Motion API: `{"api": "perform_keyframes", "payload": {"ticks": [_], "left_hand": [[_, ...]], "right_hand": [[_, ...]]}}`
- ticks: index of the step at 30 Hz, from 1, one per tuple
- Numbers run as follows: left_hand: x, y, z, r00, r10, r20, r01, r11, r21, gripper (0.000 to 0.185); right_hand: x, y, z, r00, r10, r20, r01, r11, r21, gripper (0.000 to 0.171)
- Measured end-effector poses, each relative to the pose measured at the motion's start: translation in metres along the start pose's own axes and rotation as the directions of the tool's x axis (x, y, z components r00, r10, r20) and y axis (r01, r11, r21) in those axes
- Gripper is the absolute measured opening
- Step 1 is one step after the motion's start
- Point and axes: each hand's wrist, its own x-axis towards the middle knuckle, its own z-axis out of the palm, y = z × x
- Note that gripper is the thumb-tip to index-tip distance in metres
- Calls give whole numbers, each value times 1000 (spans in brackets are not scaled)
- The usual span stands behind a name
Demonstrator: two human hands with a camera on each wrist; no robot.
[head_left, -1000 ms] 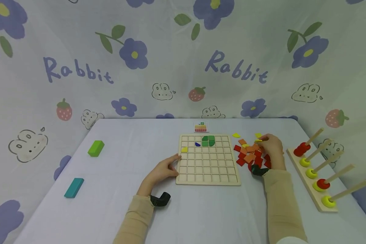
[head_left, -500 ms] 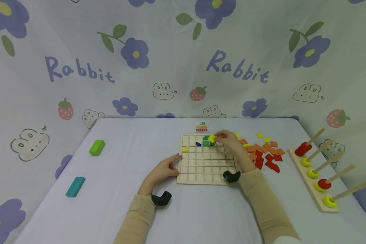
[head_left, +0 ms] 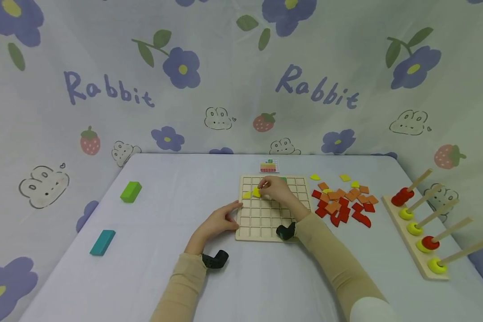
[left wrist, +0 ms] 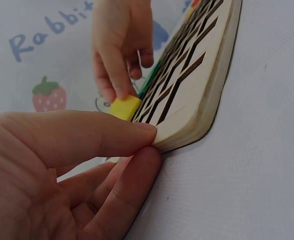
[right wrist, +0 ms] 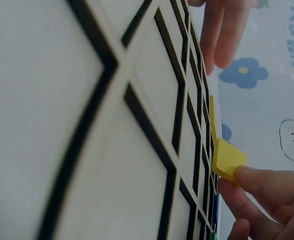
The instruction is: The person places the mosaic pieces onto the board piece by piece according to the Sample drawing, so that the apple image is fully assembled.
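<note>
A wooden grid board (head_left: pixel 265 223) lies on the table. My right hand (head_left: pixel 274 190) reaches over its upper left part and pinches a yellow square tile (head_left: pixel 256 192), tilted just above the cells beside another yellow tile (head_left: pixel 246 195) that lies in the board. The same held yellow tile (right wrist: pixel 227 161) shows at my fingertips (right wrist: pixel 251 182) in the right wrist view, and in the left wrist view the yellow tile (left wrist: pixel 125 107) sits at the board's edge (left wrist: pixel 206 115). My left hand (head_left: pixel 219 221) presses the board's left edge with thumb (left wrist: pixel 87 137) and fingers.
Loose red, orange and yellow tiles (head_left: pixel 342 201) lie right of the board. A pattern card (head_left: pixel 269 166) sits behind it. A peg rack with rings (head_left: pixel 420 232) stands at far right. A green block (head_left: pixel 130 191) and a teal block (head_left: pixel 102 242) lie at left.
My right hand carried a yellow tile from the loose pile leftwards across the board to its upper left cells. The left hand stayed at the board's edge.
</note>
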Motion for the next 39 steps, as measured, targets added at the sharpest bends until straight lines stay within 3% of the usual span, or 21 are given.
{"api": "perform_keyframes", "payload": {"ticks": [7,13,25,31,39], "left_hand": [[1,-2,0,1000,9,10,-9,1000,0,68],[2,-3,2,1000,17,0,-17,1000,-7,68],[1,-1,1,1000,-10,-16,10,999,32,68],[3,-3,1,1000,-16,-16,16,1000,22,68],[3,-2,2,1000,-14,-13,14,1000,18,68]], "right_hand": [[3,-2,3,997,-69,34,75,973,-216,8],[2,-3,5,997,-65,41,74,954,-291,12],[-3,5,-12,997,-64,-35,56,979,-195,20],[-10,26,-41,991,-53,-122,33,987,-159,23],[-34,63,-89,964,61,-260,-85,993,-79,24]]}}
